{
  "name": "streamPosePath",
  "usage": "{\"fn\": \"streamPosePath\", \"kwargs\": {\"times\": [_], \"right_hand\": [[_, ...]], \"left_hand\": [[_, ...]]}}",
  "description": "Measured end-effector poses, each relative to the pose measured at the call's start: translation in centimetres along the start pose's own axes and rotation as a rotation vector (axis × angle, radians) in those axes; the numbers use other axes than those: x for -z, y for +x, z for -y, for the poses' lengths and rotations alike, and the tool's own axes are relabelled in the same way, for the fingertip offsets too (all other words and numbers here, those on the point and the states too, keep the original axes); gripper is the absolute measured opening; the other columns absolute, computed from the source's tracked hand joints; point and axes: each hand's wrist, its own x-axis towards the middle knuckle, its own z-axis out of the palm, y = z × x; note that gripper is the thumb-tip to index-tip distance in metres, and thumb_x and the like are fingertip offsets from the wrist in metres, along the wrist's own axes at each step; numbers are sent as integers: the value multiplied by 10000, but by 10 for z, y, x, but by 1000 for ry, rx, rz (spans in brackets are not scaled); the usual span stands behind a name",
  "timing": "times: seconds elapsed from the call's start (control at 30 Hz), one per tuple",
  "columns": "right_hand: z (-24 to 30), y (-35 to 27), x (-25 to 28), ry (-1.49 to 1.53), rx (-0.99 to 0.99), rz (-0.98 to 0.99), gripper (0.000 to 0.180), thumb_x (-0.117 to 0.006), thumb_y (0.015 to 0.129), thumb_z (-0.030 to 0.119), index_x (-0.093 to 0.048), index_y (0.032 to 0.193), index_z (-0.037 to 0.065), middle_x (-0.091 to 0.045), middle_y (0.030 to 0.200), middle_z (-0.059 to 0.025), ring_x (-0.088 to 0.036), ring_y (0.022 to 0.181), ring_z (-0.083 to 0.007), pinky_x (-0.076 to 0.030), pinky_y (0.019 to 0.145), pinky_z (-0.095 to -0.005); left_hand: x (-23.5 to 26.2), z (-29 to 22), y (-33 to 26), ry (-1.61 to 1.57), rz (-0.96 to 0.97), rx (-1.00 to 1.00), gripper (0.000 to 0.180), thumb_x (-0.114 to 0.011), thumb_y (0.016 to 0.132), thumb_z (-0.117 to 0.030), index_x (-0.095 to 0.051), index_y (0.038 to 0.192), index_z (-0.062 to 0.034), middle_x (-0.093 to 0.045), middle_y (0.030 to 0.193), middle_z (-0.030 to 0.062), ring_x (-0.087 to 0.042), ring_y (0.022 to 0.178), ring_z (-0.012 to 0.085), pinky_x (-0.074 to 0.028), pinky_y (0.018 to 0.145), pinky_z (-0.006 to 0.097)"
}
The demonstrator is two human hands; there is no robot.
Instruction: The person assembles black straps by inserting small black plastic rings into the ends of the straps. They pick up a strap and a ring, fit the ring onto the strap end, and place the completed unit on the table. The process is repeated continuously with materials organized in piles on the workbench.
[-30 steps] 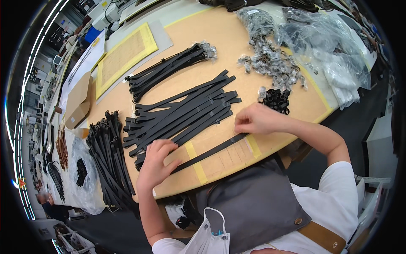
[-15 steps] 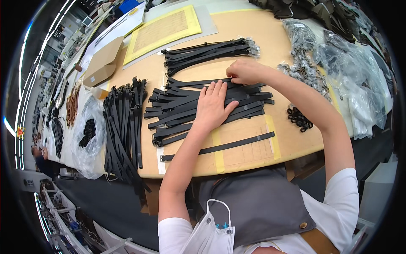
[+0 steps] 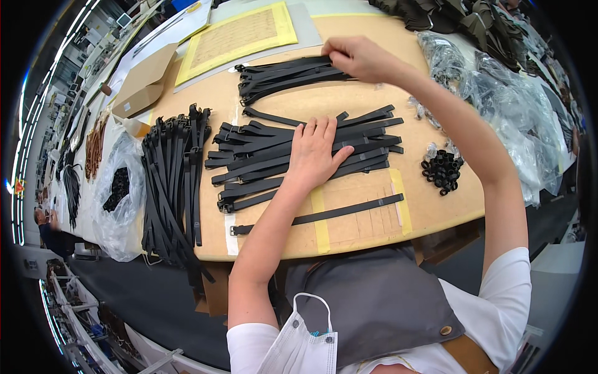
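Observation:
My left hand (image 3: 316,153) lies with its fingers stretched out on a pile of black buckled straps (image 3: 258,151) in the middle of the table. Farther away, my right hand (image 3: 358,59) is over the right end of a second stack of black straps (image 3: 280,78). Its fingers are pinched together; what they hold, if anything, is hidden. One strap (image 3: 249,112) slants at the far side of the middle pile. Along the near edge a single strap (image 3: 349,209) stretches across yellow tape, its buckle at the left.
A thick bundle of straps (image 3: 174,181) overhangs the near edge at left, beside a clear plastic bag (image 3: 128,218) of black pieces. Small black loops (image 3: 442,171) sit at right, near clear plastic bags (image 3: 514,137). A yellow-edged board (image 3: 233,37) lies at the back.
My right hand has moved from the middle pile up and away to the far stack. My left hand has stayed flat on the pile. The view has shifted slightly.

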Motion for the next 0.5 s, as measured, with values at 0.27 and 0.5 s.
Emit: {"fn": "streamPosePath", "kwargs": {"times": [0.27, 0.5], "right_hand": [[70, -27, 74, 810, -83, 88, 183, -571, 1085, 184, -627, 1143, 20, -663, 903, 3, -638, 727, -39, -522, 673, -181], [70, -97, 56, 798, -207, 118, 200, -548, 1030, 199, -627, 1088, 25, -574, 837, 33, -531, 693, -21, -425, 621, -175]], "left_hand": [[-2, 4, 0, -53, -79, -35, 836, -609, 961, -594, -429, 1528, -6, -434, 1595, 193, -400, 1477, 376, -272, 1226, 495], [41, 11, -24, -1030, -159, -123, 1252, -804, 820, -596, -50, 1665, -63, -173, 1715, 212, -211, 1581, 374, -191, 1272, 480]]}}
